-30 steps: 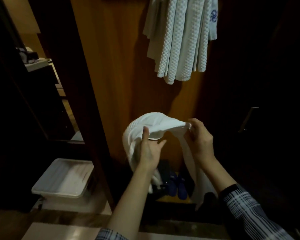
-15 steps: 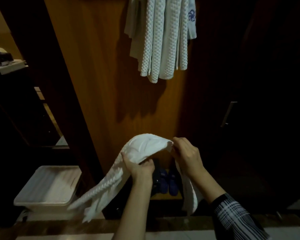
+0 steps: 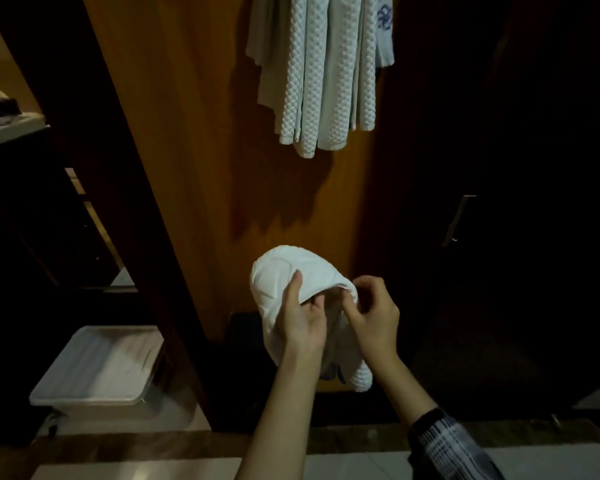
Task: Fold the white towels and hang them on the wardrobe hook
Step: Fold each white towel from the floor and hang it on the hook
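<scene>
- Left hand (image 3: 303, 322): thumb up over the top of the white towel (image 3: 284, 289), fingers tucked beneath the fold, so the cloth is gripped between thumb and fingers.
- Right hand (image 3: 373, 315): fingers curled, pinching the towel's edge at its right end, just beside the left fingers; the fingertips themselves are partly buried in cloth.
- The towel is held in the air before the wooden wardrobe panel (image 3: 194, 140), bunched into a rounded dome over the left hand (a tail of it hangs down behind the right wrist, ending near the wardrobe's bottom edge).
- Right forearm ends in a plaid sleeve (image 3: 454, 448), cut by the lower frame; left forearm is bare.
- Above, well apart from the hands: hanging towels (image 3: 321, 71), waffle-textured, one with a blue mark; their tops and whatever carries them are cut off by the upper frame.
- Lower left, on the floor: a pale plastic bin (image 3: 99, 368).
- Right side is near black; only a metal door handle (image 3: 459, 220) shows.
- Something dark blue sits behind the towel's tail, too hidden to identify.
</scene>
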The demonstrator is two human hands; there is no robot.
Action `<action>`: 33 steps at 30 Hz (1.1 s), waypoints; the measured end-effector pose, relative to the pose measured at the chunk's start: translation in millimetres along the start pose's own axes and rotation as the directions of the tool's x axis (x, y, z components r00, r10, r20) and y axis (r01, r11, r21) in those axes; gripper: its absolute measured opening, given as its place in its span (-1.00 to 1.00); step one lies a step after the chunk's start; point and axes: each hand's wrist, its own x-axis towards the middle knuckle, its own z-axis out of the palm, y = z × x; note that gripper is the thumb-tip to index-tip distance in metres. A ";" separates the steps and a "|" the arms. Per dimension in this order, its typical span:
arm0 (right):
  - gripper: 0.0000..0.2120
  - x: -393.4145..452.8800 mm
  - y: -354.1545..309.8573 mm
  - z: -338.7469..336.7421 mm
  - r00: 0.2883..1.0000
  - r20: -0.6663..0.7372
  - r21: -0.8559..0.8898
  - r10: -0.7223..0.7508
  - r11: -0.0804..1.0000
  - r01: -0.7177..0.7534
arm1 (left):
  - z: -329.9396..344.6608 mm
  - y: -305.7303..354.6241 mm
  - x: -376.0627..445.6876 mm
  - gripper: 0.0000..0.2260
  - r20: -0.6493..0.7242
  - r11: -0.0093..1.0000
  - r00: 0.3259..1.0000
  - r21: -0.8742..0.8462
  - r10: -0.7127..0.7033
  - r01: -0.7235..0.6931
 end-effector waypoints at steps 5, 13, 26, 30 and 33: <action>-0.80 -38.7 5.6 -10.0 0.803 -0.114 0.240 0.585 0.801 -0.549 | 7.1 -3.4 4.3 -0.64 0.023 0.990 0.998 0.126 0.060 -0.062; -0.24 -44.3 -17.3 15.5 0.254 0.830 0.556 0.496 -0.697 -0.452 | 9.6 -2.0 6.6 -0.73 0.046 0.986 0.989 0.084 0.141 -0.144; -0.59 -2.4 -26.2 6.5 0.446 0.648 0.762 0.618 -0.510 -0.400 | -10.4 30.3 6.7 -0.66 0.009 0.968 0.980 0.155 0.199 -0.198; -0.45 0.6 -35.7 12.2 0.446 0.631 0.767 0.635 -0.425 -0.480 | -10.8 16.3 5.8 -0.73 0.031 0.968 0.998 0.240 0.063 -0.069; -0.43 26.0 -45.0 -7.7 0.372 0.600 0.782 0.708 -0.422 -0.458 | -25.2 12.5 15.7 -0.73 -0.173 1.000 0.985 -0.010 0.019 -0.021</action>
